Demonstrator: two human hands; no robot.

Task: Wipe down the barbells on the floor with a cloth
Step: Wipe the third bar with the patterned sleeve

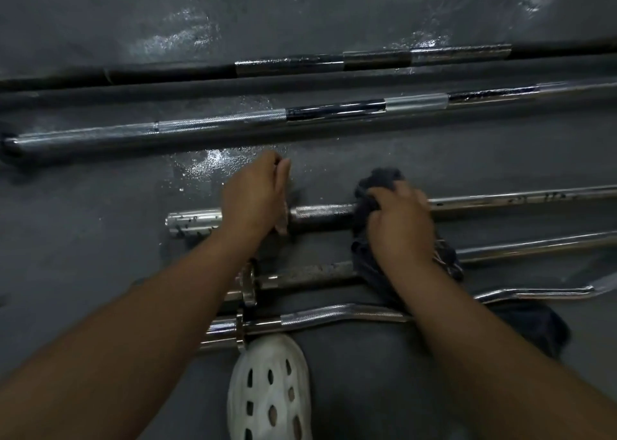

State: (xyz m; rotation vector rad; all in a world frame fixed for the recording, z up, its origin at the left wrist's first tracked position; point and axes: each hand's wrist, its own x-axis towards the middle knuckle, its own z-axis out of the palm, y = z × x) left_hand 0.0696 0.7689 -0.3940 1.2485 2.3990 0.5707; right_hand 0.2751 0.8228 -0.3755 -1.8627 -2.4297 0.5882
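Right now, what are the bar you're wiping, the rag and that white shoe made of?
The bar looks like steel with a shiny chrome finish: it glints, and its grip part has a rough crisscross pattern. The cloth seems soft dark fabric, since it bunches and folds under the right hand. The white shoe is probably foam or rubber: smooth, matte, moulded with holes.

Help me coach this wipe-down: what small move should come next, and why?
Probably slide the cloth rightward along the barbell. The right hand grips it around the shaft, the left hand holds the bar near its collar, and dark specks show on the shaft beyond.
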